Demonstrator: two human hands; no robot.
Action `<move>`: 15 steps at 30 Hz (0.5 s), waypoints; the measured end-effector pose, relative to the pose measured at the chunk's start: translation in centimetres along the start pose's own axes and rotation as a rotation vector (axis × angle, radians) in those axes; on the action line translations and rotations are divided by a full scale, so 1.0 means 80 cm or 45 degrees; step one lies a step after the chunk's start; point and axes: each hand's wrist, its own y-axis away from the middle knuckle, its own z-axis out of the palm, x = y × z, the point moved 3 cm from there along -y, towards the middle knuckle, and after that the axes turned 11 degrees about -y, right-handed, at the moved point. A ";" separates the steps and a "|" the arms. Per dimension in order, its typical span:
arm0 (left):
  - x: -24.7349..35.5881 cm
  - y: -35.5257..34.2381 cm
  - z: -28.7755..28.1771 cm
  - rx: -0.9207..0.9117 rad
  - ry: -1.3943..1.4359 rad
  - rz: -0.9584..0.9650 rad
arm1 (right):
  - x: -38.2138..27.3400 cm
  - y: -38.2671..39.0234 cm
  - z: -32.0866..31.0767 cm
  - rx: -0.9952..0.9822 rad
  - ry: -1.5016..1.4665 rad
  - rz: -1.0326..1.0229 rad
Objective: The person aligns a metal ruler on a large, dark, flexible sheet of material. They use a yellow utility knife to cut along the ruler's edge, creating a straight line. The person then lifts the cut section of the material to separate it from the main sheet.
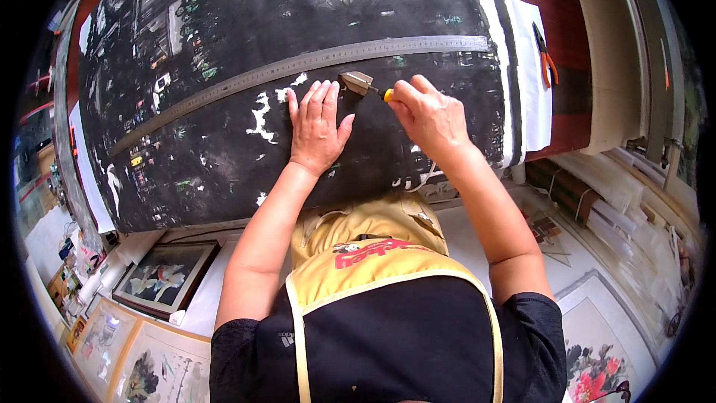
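Note:
A large dark picture sheet [224, 186] with white and coloured patches covers the table in front of me. My left hand [318, 128] lies flat on it, fingers extended and holding nothing. In my right hand [434, 116] is the yellow handle of a small hand iron [356, 83], its thin shaft ending in a pointed metal head. That head rests on or just over the sheet, just right of my left fingertips. Beyond both hands a long steel ruler [298, 66] lies across the sheet.
Orange-handled pliers [547, 60] lie on white paper [531, 116] at the table's right side. A pale cord [426, 177] hangs by the near edge. Framed pictures [165, 276] stand low at left; a flower painting [597, 358] and wrapped rolls [634, 216] are at right.

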 end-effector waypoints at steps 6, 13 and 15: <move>0.004 -0.003 -0.004 -0.005 0.014 0.002 | 0.045 -0.005 -0.058 -0.152 0.233 0.086; 0.007 -0.003 -0.003 -0.023 -0.021 0.002 | 0.085 -0.008 -0.096 -0.157 0.137 0.093; 0.008 -0.004 -0.002 -0.034 -0.065 -0.010 | 0.089 -0.013 -0.102 -0.179 0.125 0.073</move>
